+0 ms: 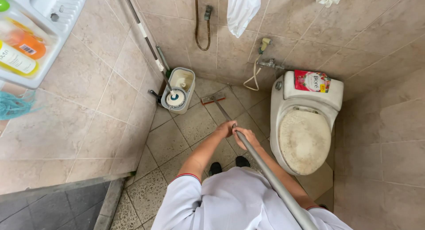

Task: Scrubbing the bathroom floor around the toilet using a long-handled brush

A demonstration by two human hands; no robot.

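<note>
Floor brush (213, 98), on its long grey pole (265, 168), rests head-down on the speckled floor tiles (168, 143) between the mop bucket (179, 89) and the toilet (304, 124). Our left hand (226, 128) and right hand (246, 137) are both wrapped tight around the pole, touching; we judge short, even strokes suit best. A red-and-white pouch (312, 81) lies on the cistern; orange and yellow bottles (20, 51) sit on the white wall shelf (66, 17).

Pole's (265, 168) lower end cut by bottom edge, shelf (66, 31) cropped top-left, feet mostly hidden under shirt (234, 203)
</note>
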